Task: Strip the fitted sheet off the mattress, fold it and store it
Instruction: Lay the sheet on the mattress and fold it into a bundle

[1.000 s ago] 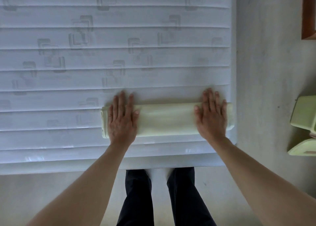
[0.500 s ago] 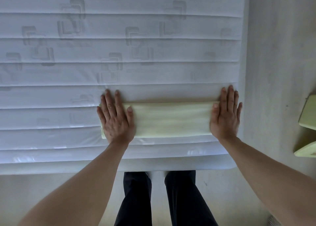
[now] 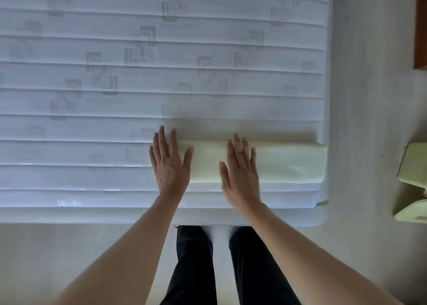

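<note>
The pale yellow-green fitted sheet [image 3: 288, 162] lies folded into a long narrow strip near the front right corner of the bare white quilted mattress [image 3: 138, 73]. My left hand [image 3: 169, 163] lies flat with straight fingers on the strip's left end. My right hand [image 3: 240, 168] presses flat on the strip around its middle, fingers spread. The strip's right end reaches the mattress's right edge.
Pale green objects [image 3: 413, 163] sit on the light floor [image 3: 365, 96] at the right of the mattress. A brown wooden piece of furniture [image 3: 421, 25] stands at the upper right. My dark-trousered legs [image 3: 226, 267] stand against the mattress's front edge.
My right hand has slid left from the strip's right end to its middle. My left hand stays on the left end. The view has shifted left, so the strip appears further right.
</note>
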